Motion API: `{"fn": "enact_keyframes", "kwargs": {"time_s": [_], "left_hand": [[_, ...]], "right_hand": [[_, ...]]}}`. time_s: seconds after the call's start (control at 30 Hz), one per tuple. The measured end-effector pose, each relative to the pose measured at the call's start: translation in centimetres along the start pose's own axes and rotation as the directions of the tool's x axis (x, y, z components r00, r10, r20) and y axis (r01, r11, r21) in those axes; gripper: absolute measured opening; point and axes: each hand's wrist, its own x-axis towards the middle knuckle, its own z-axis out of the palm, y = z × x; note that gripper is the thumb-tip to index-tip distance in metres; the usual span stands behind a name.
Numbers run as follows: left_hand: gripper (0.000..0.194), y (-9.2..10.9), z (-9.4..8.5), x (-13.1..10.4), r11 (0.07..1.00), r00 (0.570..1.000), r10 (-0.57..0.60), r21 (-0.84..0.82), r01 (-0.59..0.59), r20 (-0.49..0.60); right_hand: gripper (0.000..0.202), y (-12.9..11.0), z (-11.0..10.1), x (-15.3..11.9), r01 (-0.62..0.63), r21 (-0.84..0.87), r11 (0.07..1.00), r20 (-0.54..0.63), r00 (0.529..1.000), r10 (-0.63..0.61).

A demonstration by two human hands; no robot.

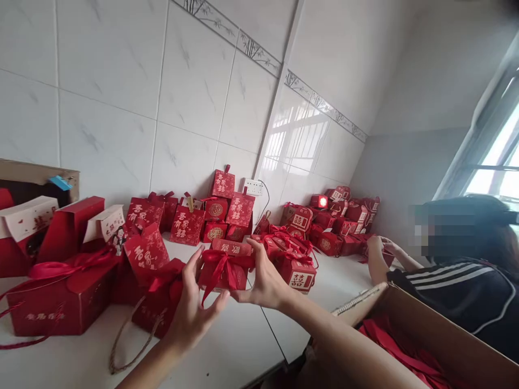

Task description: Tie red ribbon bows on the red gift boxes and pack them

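Between my two hands is a small red gift box (231, 250) with gold lettering on top and a red ribbon (224, 265) tied in a bow across its front. My left hand (193, 294) holds its left side, thumb stretched out below the box. On the other side, my right hand (263, 278) grips the right end with fingers on top and thumb beneath. The box is just above the white tabletop (231, 335). To its right sits a similar red box (298, 273) with a white character label.
Larger red gift boxes (60, 297) with cords stand at the left. Many small red boxes (344, 216) are stacked along the tiled wall. An open cardboard carton (450, 324) with red ribbons is at lower right. Beside it a co-worker (458, 281) handles a red box.
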Motion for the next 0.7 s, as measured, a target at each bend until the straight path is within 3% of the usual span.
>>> {"fn": "enact_keyframes", "kwargs": {"time_s": [0.1,0.17,0.27,0.33,0.4,0.43,0.47,0.5,0.53,0.57,0.6,0.63,0.67,0.7], "left_hand": [[0.08,-0.1,-0.7,0.1,0.994,0.997,0.06,-0.094,-0.054,0.058],[0.081,-0.4,-1.2,0.2,0.983,0.985,0.133,-0.139,-0.118,0.106],[0.091,-1.0,-1.5,0.4,0.984,0.969,0.176,-0.061,-0.168,0.173],[0.103,-1.2,-1.2,0.3,0.989,0.972,0.132,0.047,-0.143,0.194],[0.107,-1.2,-0.7,0.1,0.982,0.981,0.091,0.147,-0.117,0.171],[0.107,-1.2,-0.4,-0.1,0.975,0.984,0.094,0.184,-0.122,0.154],[0.105,-1.2,-0.2,-0.3,0.967,0.985,0.105,0.218,-0.134,0.14],[0.104,-1.2,-0.1,-0.4,0.959,0.983,0.121,0.24,-0.151,0.136],[0.103,-1.2,0.0,-0.5,0.954,0.982,0.136,0.249,-0.166,0.132],[0.102,-1.3,0.1,-0.6,0.951,0.981,0.147,0.254,-0.175,0.124],[0.101,-1.4,0.1,-0.6,0.948,0.982,0.154,0.266,-0.177,0.106],[0.101,-1.5,0.1,-0.6,0.944,0.984,0.16,0.279,-0.177,0.084],[0.103,-1.6,0.1,-0.6,0.941,0.984,0.163,0.289,-0.175,0.065],[0.104,-1.7,0.1,-0.6,0.939,0.985,0.165,0.295,-0.174,0.055]], "right_hand": [[0.107,0.0,-0.8,0.2,0.078,-0.015,0.997,-0.052,0.996,-0.079],[0.11,-0.3,-1.9,0.4,0.101,0.03,0.994,-0.023,0.995,-0.101],[0.114,-1.0,-3.8,0.7,0.048,0.118,0.992,0.162,0.984,-0.067],[0.123,-1.4,-5.2,0.9,0.012,0.124,0.992,0.32,0.946,-0.051],[0.129,-1.6,-6.7,1.5,0.016,0.12,0.993,0.395,0.916,-0.063],[0.125,-1.6,-7.6,1.9,0.031,0.121,0.992,0.357,0.931,-0.072],[0.112,-1.5,-8.5,2.4,0.05,0.109,0.993,0.245,0.966,-0.076],[0.092,-1.3,-9.5,3.0,0.069,0.071,0.995,0.062,0.995,-0.073],[0.068,-1.1,-10.6,3.6,0.08,0.003,0.997,-0.174,0.982,-0.078],[0.046,-0.9,-11.5,4.2,0.074,-0.091,0.993,-0.405,0.908,-0.105],[0.03,-0.8,-12.4,4.6,0.049,-0.194,0.98,-0.585,0.796,-0.156],[0.021,-0.8,-13.2,5.0,0.021,-0.29,0.957,-0.691,0.688,-0.224],[0.017,-0.8,-13.7,5.1,0.005,-0.363,0.932,-0.737,0.61,-0.29],[0.015,-1.0,-13.9,5.1,0.007,-0.41,0.912,-0.752,0.564,-0.342]]}}
